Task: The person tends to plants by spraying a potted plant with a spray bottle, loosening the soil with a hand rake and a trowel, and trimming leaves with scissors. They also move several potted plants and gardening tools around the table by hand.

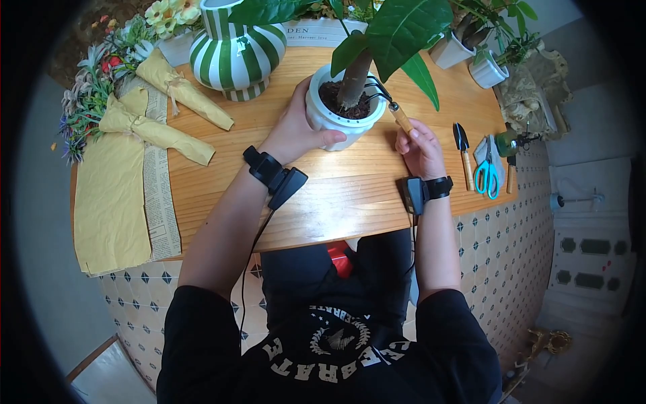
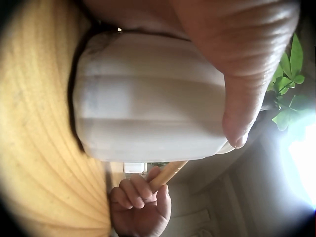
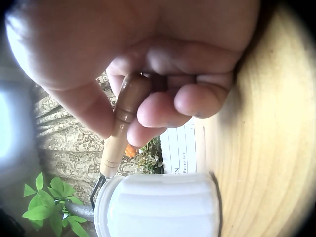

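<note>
Thumb and fingers of the left hand (image 1: 294,131) are spread round the white flowerpot (image 1: 351,124), gripping it on the wooden table (image 1: 336,195). I see the right hand (image 1: 424,151) pinch the wooden-handled hand rake (image 1: 400,116), its tines (image 1: 382,87) over the soil (image 1: 329,91); whether they enter it, I cannot tell.

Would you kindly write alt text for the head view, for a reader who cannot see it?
A person's left hand grips the white pot of a leafy plant; the right hand holds a wooden-handled rake at the soil. A green-and-white striped vase stands nearby.
</note>
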### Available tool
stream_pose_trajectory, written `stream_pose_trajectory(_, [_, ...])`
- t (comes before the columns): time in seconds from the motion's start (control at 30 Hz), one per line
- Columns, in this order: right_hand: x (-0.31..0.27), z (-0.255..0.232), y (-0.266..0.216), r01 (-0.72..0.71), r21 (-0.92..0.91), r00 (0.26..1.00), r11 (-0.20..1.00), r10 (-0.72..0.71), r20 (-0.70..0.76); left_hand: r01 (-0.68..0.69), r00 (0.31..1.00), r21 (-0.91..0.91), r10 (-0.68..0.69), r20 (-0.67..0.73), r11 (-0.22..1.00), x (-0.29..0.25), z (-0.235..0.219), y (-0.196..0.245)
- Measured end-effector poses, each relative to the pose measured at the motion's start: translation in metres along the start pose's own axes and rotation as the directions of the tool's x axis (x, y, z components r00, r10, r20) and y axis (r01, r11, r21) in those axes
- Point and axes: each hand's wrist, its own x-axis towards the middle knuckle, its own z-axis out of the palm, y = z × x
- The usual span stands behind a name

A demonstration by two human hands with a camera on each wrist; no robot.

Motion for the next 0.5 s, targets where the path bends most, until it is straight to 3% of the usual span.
stream_pose_trajectory(0.5, [0.0003, 0.0025, -0.0011, 0.004, -0.005, 1.000, 1.000, -0.004, 0.009, 0.014, 0.999, 0.040, -0.013, -0.036, 0.999, -0.0004, 0.0027, 0.0043])
